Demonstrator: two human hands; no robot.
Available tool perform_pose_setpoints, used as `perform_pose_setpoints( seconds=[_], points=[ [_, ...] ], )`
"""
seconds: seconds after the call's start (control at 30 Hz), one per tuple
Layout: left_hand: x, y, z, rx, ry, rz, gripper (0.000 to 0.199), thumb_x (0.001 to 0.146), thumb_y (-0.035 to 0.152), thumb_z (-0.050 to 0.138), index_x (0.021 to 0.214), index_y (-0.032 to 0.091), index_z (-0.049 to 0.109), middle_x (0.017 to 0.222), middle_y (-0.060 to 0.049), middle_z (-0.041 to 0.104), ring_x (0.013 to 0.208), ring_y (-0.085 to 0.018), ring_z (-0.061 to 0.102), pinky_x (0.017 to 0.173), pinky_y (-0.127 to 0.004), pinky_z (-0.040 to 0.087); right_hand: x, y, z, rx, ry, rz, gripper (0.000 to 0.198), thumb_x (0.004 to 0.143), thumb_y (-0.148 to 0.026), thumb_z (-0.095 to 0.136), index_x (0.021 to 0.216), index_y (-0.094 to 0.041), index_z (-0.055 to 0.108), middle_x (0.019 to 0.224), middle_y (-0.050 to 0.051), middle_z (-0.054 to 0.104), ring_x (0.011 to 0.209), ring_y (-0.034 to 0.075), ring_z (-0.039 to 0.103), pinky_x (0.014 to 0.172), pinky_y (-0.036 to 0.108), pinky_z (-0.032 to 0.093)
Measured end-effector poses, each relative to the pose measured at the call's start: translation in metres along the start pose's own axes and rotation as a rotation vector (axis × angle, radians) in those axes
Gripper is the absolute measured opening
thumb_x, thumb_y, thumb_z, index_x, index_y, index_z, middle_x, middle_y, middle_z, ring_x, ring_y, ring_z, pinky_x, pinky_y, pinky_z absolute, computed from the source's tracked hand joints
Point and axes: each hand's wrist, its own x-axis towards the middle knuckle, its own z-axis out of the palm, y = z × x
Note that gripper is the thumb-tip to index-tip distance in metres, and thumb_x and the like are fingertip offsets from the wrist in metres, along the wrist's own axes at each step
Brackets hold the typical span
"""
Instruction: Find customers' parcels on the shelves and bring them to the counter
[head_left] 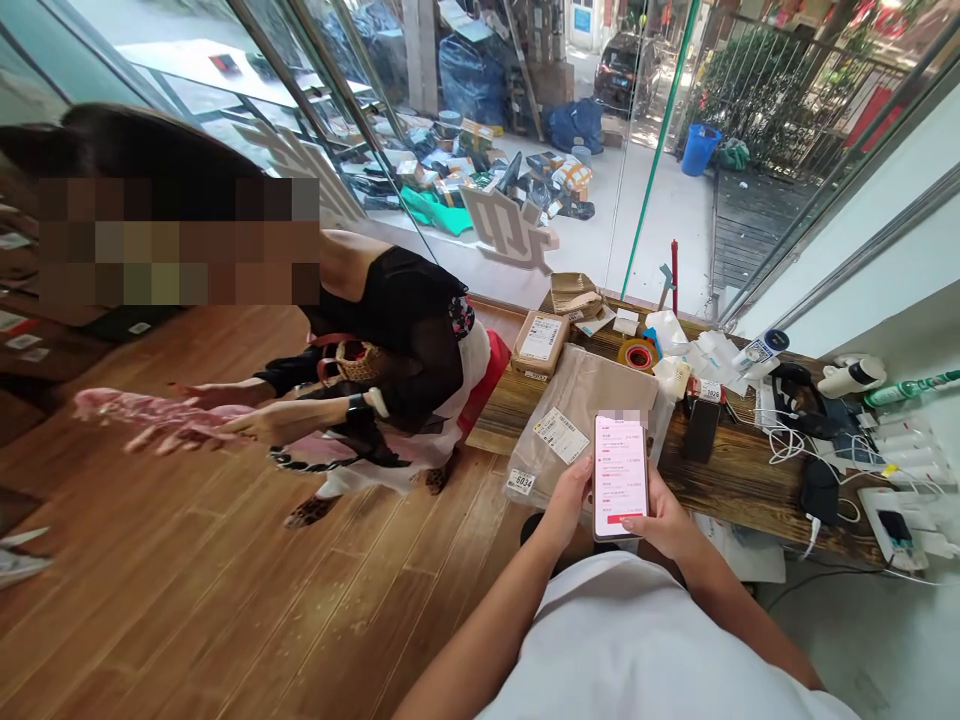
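Both my hands hold a smartphone upright in front of me. Its lit screen shows a white list with small text and a red button at the bottom. My left hand grips the phone's left edge. On the right edge my right hand is closed, its thumb resting over the lower part of the screen. Just beyond the phone, a clear plastic mailing bag with a white label lies flat on the wooden table.
At left, another person leans over, holding a pink item. On the table sit a cardboard box, tape rolls, a dark phone, tangled white cables and a power strip. Parcels lie beyond the glass.
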Motion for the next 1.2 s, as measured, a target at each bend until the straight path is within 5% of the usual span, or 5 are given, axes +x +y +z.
perform_pose_setpoints(
  seconds=[0.2,0.47,0.63,0.9,1.2],
  points=[
    [-0.006,0.007,0.003,-0.037,0.012,0.0,0.063,0.077,0.069,0.068,0.111,0.016,0.073,0.107,-0.01,0.075,0.098,-0.027,0.066,0.085,-0.034,0.05,-0.004,-0.002,0.006,-0.014,0.011,-0.015,0.082,0.065,-0.028,0.09,0.136,-0.033,0.05,0.131,0.007,0.07,0.117,0.029,0.067,0.095,0.043,0.056],
    [-0.011,0.023,0.012,-0.014,0.079,-0.026,0.047,0.071,0.057,0.074,0.097,0.017,0.073,0.091,-0.007,0.075,0.084,-0.022,0.065,0.078,-0.03,0.049,-0.005,0.0,0.009,-0.041,0.094,0.019,0.063,0.072,-0.026,0.081,0.13,-0.032,0.058,0.128,0.004,0.072,0.112,0.026,0.068,0.096,0.043,0.054],
    [-0.011,0.033,0.014,0.023,0.151,-0.016,0.029,0.064,0.033,0.065,0.088,0.018,0.072,0.087,-0.004,0.074,0.084,-0.022,0.062,0.077,-0.03,0.047,0.001,0.005,0.018,0.091,0.253,0.079,0.056,0.074,-0.054,0.079,0.121,-0.028,0.065,0.113,0.007,0.077,0.104,0.031,0.071,0.091,0.047,0.057],
    [-0.017,0.042,0.008,-0.106,-0.067,-0.056,0.064,0.05,0.011,0.064,0.112,0.024,0.071,0.106,-0.003,0.075,0.101,-0.025,0.064,0.078,-0.028,0.048,0.003,-0.001,0.035,0.147,0.308,-0.043,0.06,0.072,-0.078,0.069,0.107,-0.029,0.072,0.118,0.006,0.077,0.123,0.033,0.062,0.1,0.049,0.053],
    [-0.005,0.033,0.009,-0.06,0.142,-0.017,0.032,0.065,0.042,0.077,0.086,0.019,0.074,0.089,-0.005,0.075,0.085,-0.021,0.066,0.082,-0.03,0.049,0.002,-0.001,0.037,0.189,0.267,0.003,0.064,0.069,-0.08,0.07,0.108,-0.028,0.072,0.11,0.008,0.079,0.11,0.033,0.069,0.097,0.052,0.053]
  ],
)
